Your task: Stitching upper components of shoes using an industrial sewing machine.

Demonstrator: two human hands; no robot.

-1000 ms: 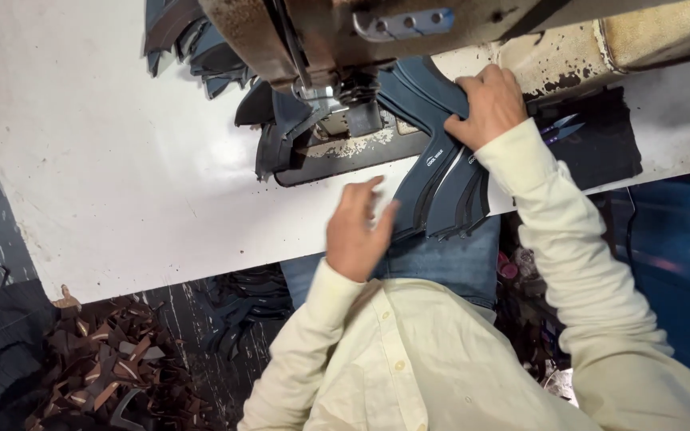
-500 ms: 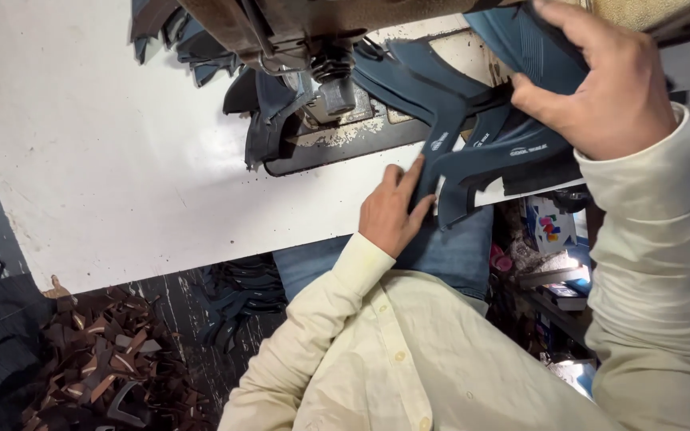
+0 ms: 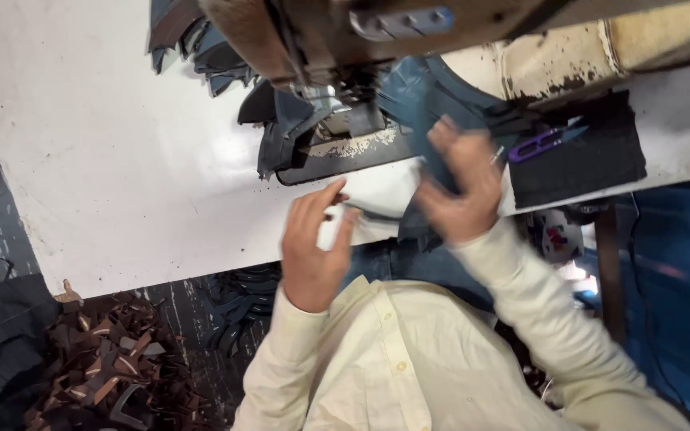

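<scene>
My right hand (image 3: 461,187), blurred by motion, grips dark blue cut shoe pieces (image 3: 429,100) at the table's front edge, just right of the sewing machine (image 3: 321,32) needle area. A strip of the same blue material hangs below that hand. My left hand (image 3: 313,251) hovers over the white table (image 3: 105,160) edge with fingers apart and nothing in it. Another dark blue piece (image 3: 281,140) lies under the machine's foot on the black plate.
Purple thread snips (image 3: 545,142) lie on a dark cloth pad (image 3: 600,160) to the right. More blue pieces (image 3: 201,48) are stacked behind the machine. Brown and dark scraps (image 3: 97,375) pile on the floor at left.
My right hand has dropped from up high back down to the table edge with the blue pieces. My left hand has let go of them and lifted, fingers spread.
</scene>
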